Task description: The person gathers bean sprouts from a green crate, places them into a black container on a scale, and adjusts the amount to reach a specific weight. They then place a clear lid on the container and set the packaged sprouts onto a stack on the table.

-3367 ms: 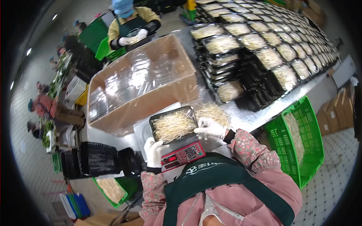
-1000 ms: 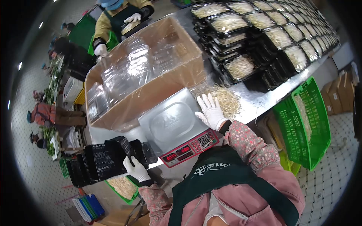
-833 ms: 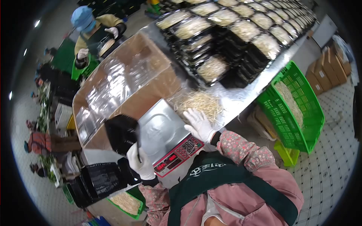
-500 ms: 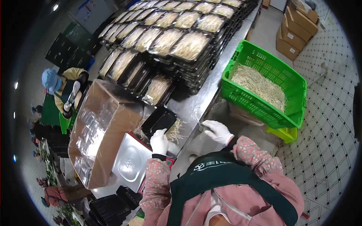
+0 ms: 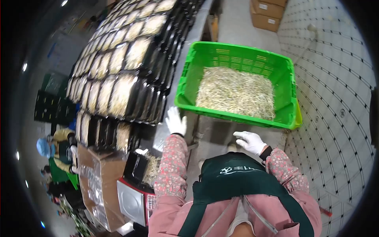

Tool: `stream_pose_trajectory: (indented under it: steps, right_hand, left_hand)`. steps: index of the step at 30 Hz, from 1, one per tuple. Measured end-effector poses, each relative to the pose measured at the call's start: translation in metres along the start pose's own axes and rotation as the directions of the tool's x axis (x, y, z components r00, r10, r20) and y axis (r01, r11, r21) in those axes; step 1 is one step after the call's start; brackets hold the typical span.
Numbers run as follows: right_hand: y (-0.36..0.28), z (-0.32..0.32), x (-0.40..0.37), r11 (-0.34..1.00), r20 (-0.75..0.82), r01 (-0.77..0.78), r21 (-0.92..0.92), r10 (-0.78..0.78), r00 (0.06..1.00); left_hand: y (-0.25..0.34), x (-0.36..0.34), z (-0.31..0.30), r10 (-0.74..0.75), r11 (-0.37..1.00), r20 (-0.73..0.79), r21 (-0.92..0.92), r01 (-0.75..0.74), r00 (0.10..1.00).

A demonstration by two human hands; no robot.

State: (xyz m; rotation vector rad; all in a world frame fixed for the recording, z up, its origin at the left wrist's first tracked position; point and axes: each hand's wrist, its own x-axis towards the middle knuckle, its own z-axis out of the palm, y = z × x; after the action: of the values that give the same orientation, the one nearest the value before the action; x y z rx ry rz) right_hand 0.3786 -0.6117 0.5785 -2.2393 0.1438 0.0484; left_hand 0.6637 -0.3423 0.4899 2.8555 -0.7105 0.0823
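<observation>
My left hand [image 5: 176,121], in a white glove, is open with its fingers spread beside the near left corner of the green crate [image 5: 237,118]. Bean sprouts [image 5: 235,93] fill the bottom of this crate. My right hand [image 5: 250,142], also gloved in white, hovers below the crate's near side, open and with nothing in it. An empty-looking black tray [image 5: 135,168] rests by the red scale [image 5: 133,202], with loose sprouts [image 5: 152,170] beside it.
Stacks of wrapped sprout trays [image 5: 136,53] stand on the metal table [image 5: 195,33]. A cardboard box [image 5: 108,177] of clear plastic sits at the left. Beyond it works a person in a blue cap [image 5: 45,148]. Brown boxes [image 5: 266,14] are stacked at the back.
The view has turned to the right, bringing the green crate nearer the middle. My left hand has left the black tray and moved to the crate's corner.
</observation>
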Motion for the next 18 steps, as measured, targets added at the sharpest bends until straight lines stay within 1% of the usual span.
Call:
stream_pose_trajectory:
  steps: [1,2,4,5,6,8,9,10,11,12,13,14,15,16,17,18]
  right_hand:
    - [0.003,-0.006,-0.006,0.994,0.022,-0.072,0.087,0.07,0.997]
    - [0.008,-0.01,-0.013,0.982,-0.034,-0.103,0.155,0.109,0.993]
    - [0.02,-0.015,-0.025,0.946,-0.138,-0.133,0.296,0.18,0.974]
    - [0.027,-0.018,-0.032,0.868,-0.146,-0.204,0.452,0.298,0.943]
    - [0.026,-0.026,-0.035,0.825,-0.199,-0.191,0.532,0.34,0.919]
    - [0.027,-0.052,-0.036,0.699,-0.263,-0.092,0.709,0.384,0.885]
    - [0.025,-0.071,-0.033,0.678,-0.295,-0.075,0.732,0.414,0.861]
    - [0.041,-0.081,-0.028,0.652,-0.325,-0.036,0.757,0.424,0.845]
    - [0.049,-0.096,-0.02,0.642,-0.391,0.023,0.767,0.438,0.809]
    - [0.053,-0.113,-0.007,0.703,-0.475,0.03,0.71,0.448,0.757]
    - [0.062,-0.129,0.008,0.716,-0.508,-0.005,0.698,0.5,0.702]
    - [0.067,-0.143,0.025,0.723,-0.561,0.028,0.69,0.51,0.652]
    - [0.074,-0.156,0.044,0.727,-0.588,0.029,0.686,0.532,0.609]
    - [0.084,-0.166,0.063,0.684,-0.561,0.039,0.728,0.563,0.606]
    - [0.103,-0.172,0.081,0.668,-0.52,0.007,0.744,0.572,0.634]
    - [0.138,-0.164,0.099,0.812,-0.6,-0.032,0.583,0.457,0.657]
  left_hand:
    - [-0.009,-0.003,0.01,0.003,0.998,0.025,0.07,-0.005,1.0]
    - [-0.021,-0.019,0.014,-0.004,0.989,0.044,0.148,-0.003,0.999]
    - [-0.032,-0.068,-0.004,-0.053,0.985,0.091,0.168,0.037,0.994]
    - [-0.045,-0.095,-0.007,-0.1,0.978,0.082,0.193,0.083,0.992]
    - [-0.058,-0.126,-0.009,-0.149,0.968,0.077,0.216,0.13,0.986]
    - [-0.076,-0.174,-0.014,-0.094,0.925,0.007,0.371,0.085,0.996]
    - [-0.071,-0.177,-0.024,-0.163,0.922,0.066,0.365,0.128,0.984]
    - [-0.054,-0.176,-0.046,-0.23,0.916,0.127,0.363,0.171,0.965]
    - [-0.033,-0.162,-0.064,-0.206,0.941,0.077,0.29,0.176,0.976]
    - [-0.013,-0.138,-0.078,-0.266,0.961,0.068,-0.056,0.27,0.962]
    - [0.008,-0.109,-0.087,-0.331,0.854,0.09,-0.396,0.338,0.939]
    - [0.022,-0.085,-0.087,-0.389,0.629,0.14,-0.682,0.374,0.91]
    - [0.026,-0.062,-0.087,-0.22,0.765,0.049,-0.612,0.203,0.974]
    - [0.03,-0.038,-0.087,-0.041,0.853,-0.045,-0.522,0.012,0.998]
    - [0.052,-0.011,-0.109,0.005,0.886,0.034,-0.463,0.012,0.999]
    - [0.073,0.011,-0.128,0.001,0.894,0.15,-0.442,0.066,0.989]
